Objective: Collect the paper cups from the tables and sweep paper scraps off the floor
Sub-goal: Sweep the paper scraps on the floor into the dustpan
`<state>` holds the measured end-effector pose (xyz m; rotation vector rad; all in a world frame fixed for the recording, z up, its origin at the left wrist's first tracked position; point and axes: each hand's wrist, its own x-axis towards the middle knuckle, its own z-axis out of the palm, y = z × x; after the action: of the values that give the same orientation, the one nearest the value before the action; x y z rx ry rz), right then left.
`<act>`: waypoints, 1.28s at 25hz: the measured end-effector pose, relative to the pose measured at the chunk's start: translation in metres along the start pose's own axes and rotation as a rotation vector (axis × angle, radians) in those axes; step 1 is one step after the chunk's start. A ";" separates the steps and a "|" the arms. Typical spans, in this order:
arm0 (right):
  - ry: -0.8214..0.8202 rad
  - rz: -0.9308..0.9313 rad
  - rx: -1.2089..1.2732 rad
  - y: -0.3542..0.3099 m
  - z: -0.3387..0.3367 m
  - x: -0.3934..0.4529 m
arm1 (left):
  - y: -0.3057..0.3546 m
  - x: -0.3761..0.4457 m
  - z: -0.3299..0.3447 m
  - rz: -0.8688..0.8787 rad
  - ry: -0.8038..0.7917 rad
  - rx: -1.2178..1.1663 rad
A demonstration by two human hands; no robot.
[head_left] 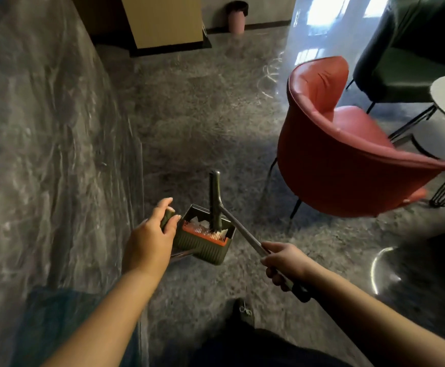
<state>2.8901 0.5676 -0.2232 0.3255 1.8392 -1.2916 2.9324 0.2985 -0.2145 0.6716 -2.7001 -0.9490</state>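
Right hand (286, 262) is clenched on broom handle (245, 231); at 9 o'clock, dustpan (202, 243) handle is gripped by left hand (151, 231).

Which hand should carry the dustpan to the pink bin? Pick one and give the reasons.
Left. The left hand already grips the dustpan handle, and white scraps show inside. The right hand holds the broom pole, so it is occupied. The pink bin stands ahead, by the far wall.

Glossy marbled floor (202, 115), ribbed matt plastic dustpan (202, 245), smooth metal broom handle (245, 231), leathery red chair (330, 154).
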 end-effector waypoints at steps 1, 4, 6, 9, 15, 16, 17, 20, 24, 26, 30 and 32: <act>-0.005 -0.008 -0.007 -0.024 -0.009 0.016 | 0.008 0.027 0.002 0.000 0.000 -0.006; -0.016 -0.023 -0.014 -0.094 -0.033 0.069 | 0.025 0.111 0.006 0.009 0.019 -0.004; -0.009 -0.035 -0.019 -0.136 -0.041 0.105 | 0.032 0.163 0.010 0.023 0.031 -0.008; 0.005 -0.050 -0.021 -0.200 -0.048 0.173 | 0.034 0.256 0.023 0.032 0.019 -0.028; 0.059 -0.034 0.024 -0.335 -0.056 0.299 | 0.040 0.450 0.040 0.079 -0.051 -0.048; 0.068 -0.030 0.035 -0.355 -0.059 0.314 | 0.045 0.479 0.042 0.091 -0.053 -0.051; 0.077 -0.024 0.048 -0.374 -0.064 0.330 | 0.050 0.508 0.045 0.098 -0.057 -0.046; 0.090 -0.034 0.069 -0.427 -0.085 0.382 | 0.062 0.595 0.061 0.118 -0.065 -0.026; 0.105 -0.054 0.041 -0.500 -0.122 0.465 | 0.080 0.712 0.102 0.119 -0.068 0.006; 0.099 -0.045 0.037 -0.543 -0.146 0.507 | 0.095 0.771 0.122 0.105 -0.047 -0.003; 0.060 -0.050 0.033 -0.634 -0.198 0.578 | 0.133 0.887 0.147 0.087 0.003 -0.010; 0.070 -0.039 0.033 -0.674 -0.224 0.608 | 0.151 0.942 0.154 0.075 0.008 -0.019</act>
<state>1.9885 0.3203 -0.2188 0.3586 1.8930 -1.3540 2.0035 0.0339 -0.2028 0.5649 -2.6852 -0.9508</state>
